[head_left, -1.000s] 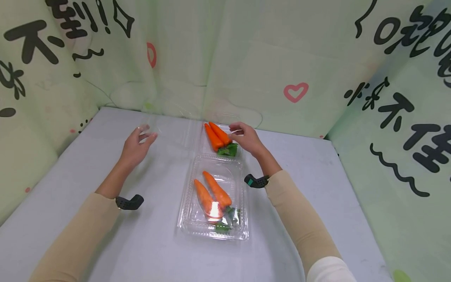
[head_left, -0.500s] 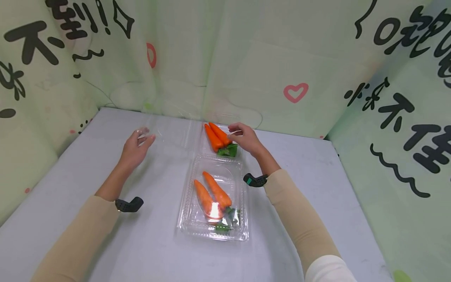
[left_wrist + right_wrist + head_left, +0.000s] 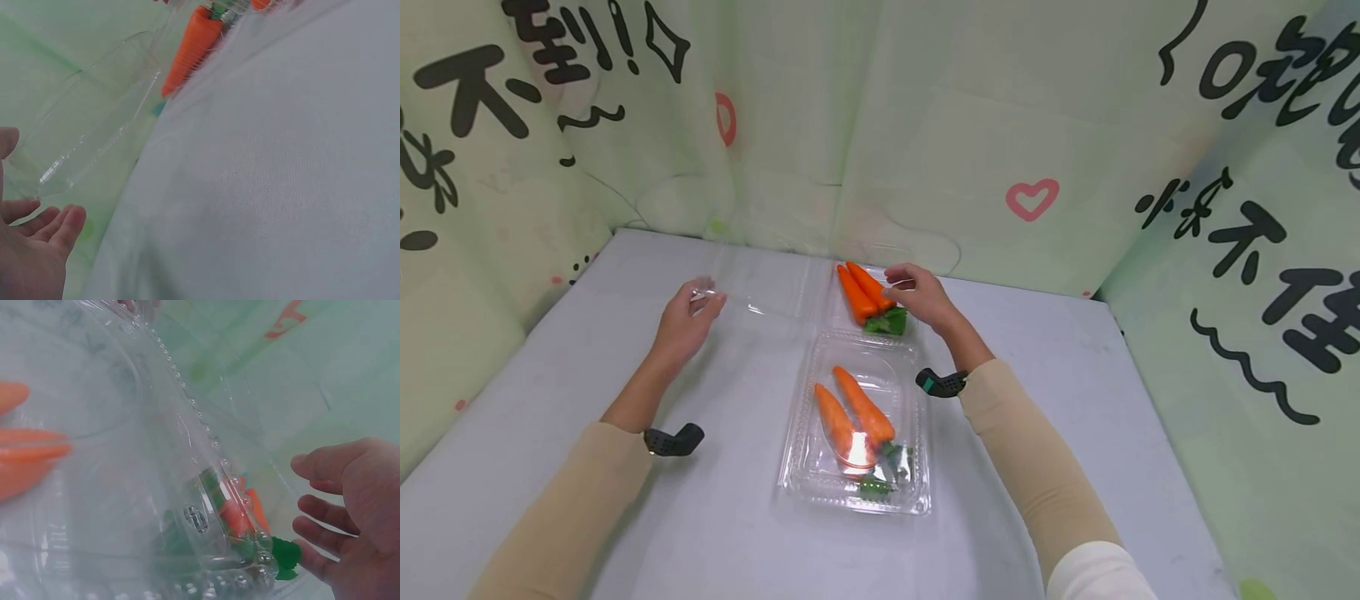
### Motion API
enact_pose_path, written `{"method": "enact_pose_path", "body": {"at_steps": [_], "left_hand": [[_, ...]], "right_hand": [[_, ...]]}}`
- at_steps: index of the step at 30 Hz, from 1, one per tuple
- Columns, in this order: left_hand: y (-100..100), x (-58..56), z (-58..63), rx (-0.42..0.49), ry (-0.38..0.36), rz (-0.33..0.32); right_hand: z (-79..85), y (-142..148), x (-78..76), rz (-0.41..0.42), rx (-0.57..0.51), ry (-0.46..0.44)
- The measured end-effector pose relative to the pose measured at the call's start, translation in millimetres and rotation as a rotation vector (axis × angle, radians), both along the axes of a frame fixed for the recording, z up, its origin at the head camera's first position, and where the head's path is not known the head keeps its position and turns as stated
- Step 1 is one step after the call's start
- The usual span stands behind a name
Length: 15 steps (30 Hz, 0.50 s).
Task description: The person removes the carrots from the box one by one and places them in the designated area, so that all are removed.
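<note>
The far box (image 3: 837,319) sits on my table (image 3: 715,517), just past the covered near box (image 3: 811,485), where two carrots (image 3: 867,410) lie with leaves (image 3: 873,488) toward me. My right hand (image 3: 922,297) is loose and holds nothing beside the far box's right edge; I cannot tell whether it touches. My left hand (image 3: 685,321) pinches the raised clear lid (image 3: 756,309), left of the far box. Two more carrots (image 3: 856,297) lie in that box, leaves toward me. Behind hangs a green curtain (image 3: 917,125) with a pink heart (image 3: 1011,202).

A pale-topped table (image 3: 737,500) spreads beneath the fingers (image 3: 67,232). Beyond them hang light green sheets (image 3: 925,100), probably fabric, bearing black lettering (image 3: 460,67) and a pinkish-red heart (image 3: 1028,216).
</note>
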<state>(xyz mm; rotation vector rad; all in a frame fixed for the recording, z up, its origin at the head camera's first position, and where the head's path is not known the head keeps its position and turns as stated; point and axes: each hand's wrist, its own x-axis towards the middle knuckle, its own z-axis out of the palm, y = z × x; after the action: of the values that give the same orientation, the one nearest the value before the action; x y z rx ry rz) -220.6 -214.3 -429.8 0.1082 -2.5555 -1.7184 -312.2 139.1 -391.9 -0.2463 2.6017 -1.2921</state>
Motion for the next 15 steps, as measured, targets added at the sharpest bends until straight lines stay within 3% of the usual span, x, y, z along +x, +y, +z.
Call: {"method": "enact_pose_path", "body": {"at_steps": [15], "left_hand": [[-2.6, 0.8, -6.4, 0.009, -0.036, 0.031]], "right_hand": [[-3.3, -4.9, -4.1, -0.010, 0.043, -0.022]]}}
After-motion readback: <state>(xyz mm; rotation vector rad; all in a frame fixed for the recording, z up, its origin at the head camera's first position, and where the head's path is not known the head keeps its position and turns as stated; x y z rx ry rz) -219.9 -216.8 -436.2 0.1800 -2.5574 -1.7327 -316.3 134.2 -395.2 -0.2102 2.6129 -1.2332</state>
